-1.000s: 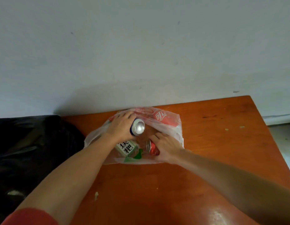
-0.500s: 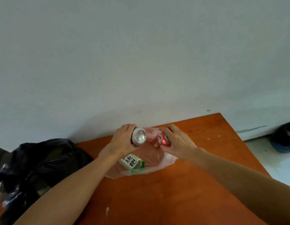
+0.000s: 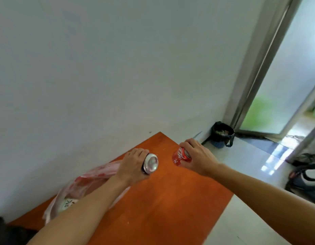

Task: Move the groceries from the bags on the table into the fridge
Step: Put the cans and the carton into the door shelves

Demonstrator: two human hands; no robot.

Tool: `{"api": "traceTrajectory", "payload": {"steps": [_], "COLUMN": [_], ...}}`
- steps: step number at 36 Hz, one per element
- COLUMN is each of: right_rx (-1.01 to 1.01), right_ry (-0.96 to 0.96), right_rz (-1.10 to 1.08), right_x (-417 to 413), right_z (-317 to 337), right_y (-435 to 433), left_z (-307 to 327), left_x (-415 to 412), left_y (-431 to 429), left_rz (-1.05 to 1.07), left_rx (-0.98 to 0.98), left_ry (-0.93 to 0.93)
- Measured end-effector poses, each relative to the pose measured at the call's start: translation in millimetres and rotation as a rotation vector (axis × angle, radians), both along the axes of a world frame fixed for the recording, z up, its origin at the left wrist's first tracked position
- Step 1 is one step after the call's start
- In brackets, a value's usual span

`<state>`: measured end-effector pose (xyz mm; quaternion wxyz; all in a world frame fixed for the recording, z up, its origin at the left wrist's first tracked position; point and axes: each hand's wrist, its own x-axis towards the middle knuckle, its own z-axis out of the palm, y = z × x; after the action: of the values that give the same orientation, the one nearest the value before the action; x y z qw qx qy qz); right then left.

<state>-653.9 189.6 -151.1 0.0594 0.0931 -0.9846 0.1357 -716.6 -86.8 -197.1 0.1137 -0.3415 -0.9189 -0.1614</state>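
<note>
Left hand [image 3: 133, 165]: fingers curled round silver-topped can [image 3: 151, 163]. Right hand [image 3: 199, 160]: fingers wrapped round red can [image 3: 179, 156]. Both cans held over bench [image 3: 162, 206], far right end. Plastic bag [image 3: 93, 181] lies left, on bench.

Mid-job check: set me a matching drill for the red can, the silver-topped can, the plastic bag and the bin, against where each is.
Things:
1 red can
2 silver-topped can
3 plastic bag
4 bin

Places:
A lying on the table
B gripped by the left hand
C on the floor
D gripped by the right hand

Pairs: 1-D, 2-B, 3-A, 4-C.
</note>
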Motion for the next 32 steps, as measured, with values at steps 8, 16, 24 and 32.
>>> {"api": "traceTrajectory", "payload": {"steps": [8,16,24,32], "right_rx": [0.016,0.007,-0.004,0.0], "right_ry": [0.082,0.048,0.077,0.021], "right_rz": [-0.278,-0.553,-0.805,-1.007], "right_x": [128,302,447,538], "right_z": [17,21,35,30], "right_y": [136,274,375,466], "left_z": [27,24,32,30], "left_x": [56,173,269,326], "left_y": [158,335,495,636], "left_rz": [-0.285,-0.556,-0.75,-0.935], "left_rx": [0.032,0.114,0.097,0.017], "left_ry": [0.049,0.004,-0.003,0.012]}}
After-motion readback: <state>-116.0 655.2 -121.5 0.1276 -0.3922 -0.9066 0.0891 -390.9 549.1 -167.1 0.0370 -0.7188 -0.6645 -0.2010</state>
